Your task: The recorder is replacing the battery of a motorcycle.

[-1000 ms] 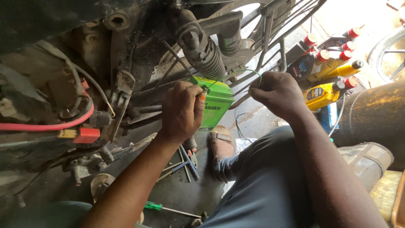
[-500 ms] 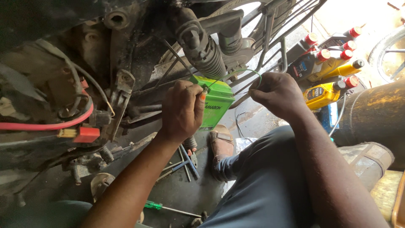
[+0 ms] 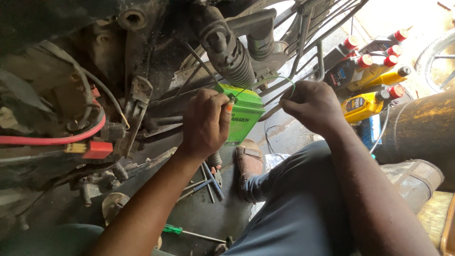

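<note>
- Left hand (image 3: 206, 124) clenched around a thin tool at the top of the green battery (image 3: 242, 116); a slim dark rod runs up and left out of the fist toward the shock absorber (image 3: 230, 50).
- Right hand (image 3: 310, 105) pinches shut on a thin green wire (image 3: 277, 79) that arcs from its fingers back to the battery top.
- Change over the last second: very little. Both hands sit at the same spots; the right hand has edged slightly nearer the battery and the wire loop looks a bit tighter. Judgement: fine work at the battery's terminal continues, not a new step.
- Battery sits between the two hands, under the frame tubes (image 3: 308, 42) of the motorcycle, just above the person's shoe (image 3: 250, 163).
- Around: oil bottles (image 3: 367, 102) with red caps stand on the floor toward the right edge; a green-handled screwdriver (image 3: 182, 231) and loose spanners (image 3: 211, 180) lie on the floor near the bottom edge; a red cable (image 3: 52, 140) with red connector runs at the left.
- In the way: shock absorber and frame tubes crowd the space above the battery; the terminal itself is hidden by the left fist.
</note>
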